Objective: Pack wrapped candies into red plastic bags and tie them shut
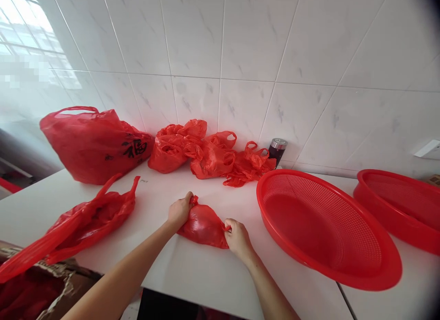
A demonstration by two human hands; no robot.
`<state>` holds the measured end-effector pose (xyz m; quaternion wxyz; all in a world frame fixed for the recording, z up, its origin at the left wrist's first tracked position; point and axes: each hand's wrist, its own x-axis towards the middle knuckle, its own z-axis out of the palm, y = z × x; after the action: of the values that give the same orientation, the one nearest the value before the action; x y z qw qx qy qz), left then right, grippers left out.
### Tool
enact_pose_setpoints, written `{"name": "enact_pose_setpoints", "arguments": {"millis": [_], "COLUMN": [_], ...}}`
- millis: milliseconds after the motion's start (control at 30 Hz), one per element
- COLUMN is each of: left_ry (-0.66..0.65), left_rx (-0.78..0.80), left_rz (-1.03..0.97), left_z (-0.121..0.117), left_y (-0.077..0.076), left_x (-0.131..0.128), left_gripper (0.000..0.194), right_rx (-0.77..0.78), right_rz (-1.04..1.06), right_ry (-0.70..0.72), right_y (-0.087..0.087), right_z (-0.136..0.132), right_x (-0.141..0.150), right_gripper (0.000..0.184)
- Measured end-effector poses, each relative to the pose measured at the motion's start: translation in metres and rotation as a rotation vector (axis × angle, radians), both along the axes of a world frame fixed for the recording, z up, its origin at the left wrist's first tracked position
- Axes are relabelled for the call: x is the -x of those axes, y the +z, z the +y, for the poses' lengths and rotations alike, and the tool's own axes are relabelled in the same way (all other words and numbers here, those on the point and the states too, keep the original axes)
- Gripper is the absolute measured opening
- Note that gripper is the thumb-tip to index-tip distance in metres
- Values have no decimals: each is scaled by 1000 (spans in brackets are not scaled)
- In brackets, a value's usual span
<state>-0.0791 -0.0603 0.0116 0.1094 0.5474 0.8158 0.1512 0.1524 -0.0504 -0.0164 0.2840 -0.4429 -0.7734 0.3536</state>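
Observation:
A small filled red plastic bag (203,226) lies on the white counter (192,274) in front of me. My left hand (179,212) is closed on its knotted top end at the far left. My right hand (237,236) pinches the bag's right edge with closed fingers. Both forearms reach in from the bottom of the view.
A red perforated basket (326,228) sits just right of my hands, with a second red basin (398,205) behind it. Several red bags (209,155) lie along the tiled wall, a large printed red bag (96,143) at far left, a flat bag (85,221) nearer. A dark cup (277,150) stands by the wall.

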Motion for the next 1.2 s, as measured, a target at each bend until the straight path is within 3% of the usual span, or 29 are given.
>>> {"name": "enact_pose_setpoints", "arguments": {"millis": [167,333,467,633,767,833,933,1067,1200], "left_ry": [71,141,157,50,-140,-262,-463,-475,-410], "left_rx": [22,65,157,206,-15,-115,-48,48,55], "left_rz": [-61,-254,-453,-589,-532,-456,-374,-325,-433], "left_z": [0,3,-6,-27,-27,-25,-23,-30,-48], "left_y": [2,14,34,76,101,98,79,63,85], "left_x": [6,34,66,92,69,41,-1,-21,-5], "left_gripper": [34,32,29,31,40,42,36,21,15], "right_rx": [21,71,155,240,264,261,228,232,338], "right_rz": [47,107,183,283,410,467,503,542,579], "right_ry": [12,21,27,20,4,-13,-83,-194,-322], "right_y": [1,-2,-6,-3,7,11,15,14,6], "right_z": [-4,-4,1,6,3,-1,-5,-1,9], "right_x": [-3,-5,-6,-9,-9,-10,-13,-20,-23], "right_gripper": [25,28,31,37,41,41,39,33,43]}}
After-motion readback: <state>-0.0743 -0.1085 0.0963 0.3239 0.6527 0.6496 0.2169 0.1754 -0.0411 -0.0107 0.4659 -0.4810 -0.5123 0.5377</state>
